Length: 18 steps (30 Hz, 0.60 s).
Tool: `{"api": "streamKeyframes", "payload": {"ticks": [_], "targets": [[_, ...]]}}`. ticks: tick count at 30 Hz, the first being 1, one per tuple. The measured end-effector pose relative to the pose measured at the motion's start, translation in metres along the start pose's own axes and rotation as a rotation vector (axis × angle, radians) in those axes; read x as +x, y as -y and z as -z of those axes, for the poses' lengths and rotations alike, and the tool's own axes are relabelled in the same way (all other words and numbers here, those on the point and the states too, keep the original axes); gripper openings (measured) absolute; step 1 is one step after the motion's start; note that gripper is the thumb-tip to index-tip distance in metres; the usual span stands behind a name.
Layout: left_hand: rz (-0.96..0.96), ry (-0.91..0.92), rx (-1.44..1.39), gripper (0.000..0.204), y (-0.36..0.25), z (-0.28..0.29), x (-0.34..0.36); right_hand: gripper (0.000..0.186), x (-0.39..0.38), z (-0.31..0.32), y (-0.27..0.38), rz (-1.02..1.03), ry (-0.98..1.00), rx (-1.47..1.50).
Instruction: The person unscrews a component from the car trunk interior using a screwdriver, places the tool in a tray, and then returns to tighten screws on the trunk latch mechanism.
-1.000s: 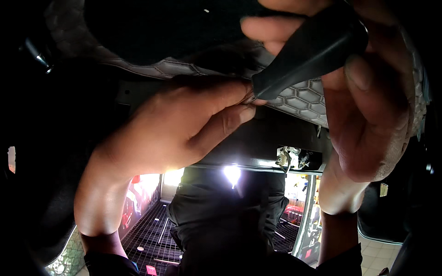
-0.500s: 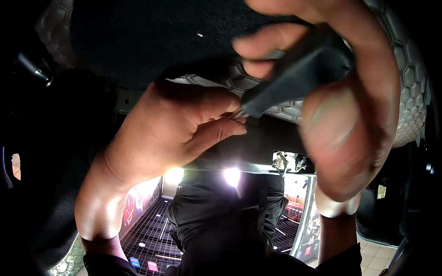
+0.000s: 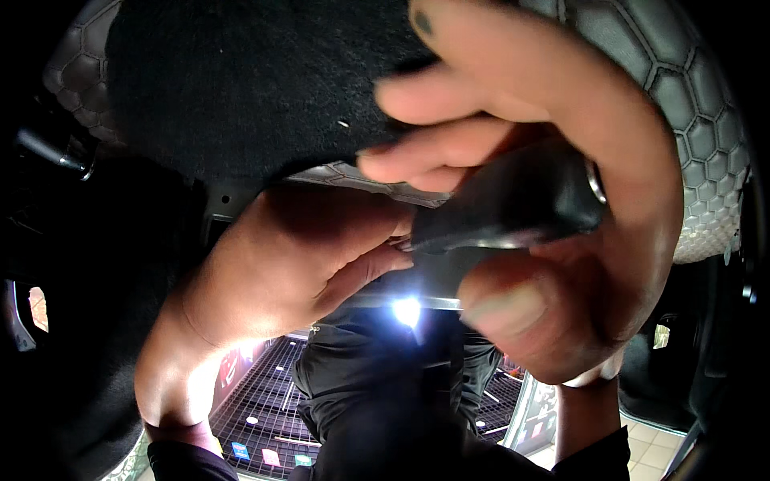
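Here, my right hand (image 3: pixel 638 200) curls around a black tapered handle (image 3: pixel 517 204) while my left hand (image 3: pixel 293 256) pinches at its narrow end, grey quilted panelling (image 3: pixel 706 136) behind.

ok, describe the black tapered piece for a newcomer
Find the grey quilted panel, upper right. Left of it, within the curved right hand, the black piece tapers toward the left hand. Smooth sheen separates it from the fuzzy black covering.
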<state>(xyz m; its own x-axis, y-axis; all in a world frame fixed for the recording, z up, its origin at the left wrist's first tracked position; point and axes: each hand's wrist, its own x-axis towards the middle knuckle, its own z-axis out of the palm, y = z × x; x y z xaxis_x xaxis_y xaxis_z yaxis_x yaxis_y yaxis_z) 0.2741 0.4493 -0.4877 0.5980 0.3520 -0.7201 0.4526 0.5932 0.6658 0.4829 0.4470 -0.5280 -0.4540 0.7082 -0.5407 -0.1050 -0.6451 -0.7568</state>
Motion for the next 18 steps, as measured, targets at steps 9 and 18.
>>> {"api": "streamKeyframes", "payload": {"ticks": [9, 18], "targets": [[-0.051, 0.068, 0.262, 0.029, -0.006, 0.014, -0.003, 0.032, 0.009, -0.016, -0.008, 0.018, 0.056, -0.024], [-0.027, -0.122, -0.066, 0.029, 0.008, -0.008, 0.005, 0.034, 0.003, 0.015, -0.003, -0.039, 0.059, 0.013]]}}
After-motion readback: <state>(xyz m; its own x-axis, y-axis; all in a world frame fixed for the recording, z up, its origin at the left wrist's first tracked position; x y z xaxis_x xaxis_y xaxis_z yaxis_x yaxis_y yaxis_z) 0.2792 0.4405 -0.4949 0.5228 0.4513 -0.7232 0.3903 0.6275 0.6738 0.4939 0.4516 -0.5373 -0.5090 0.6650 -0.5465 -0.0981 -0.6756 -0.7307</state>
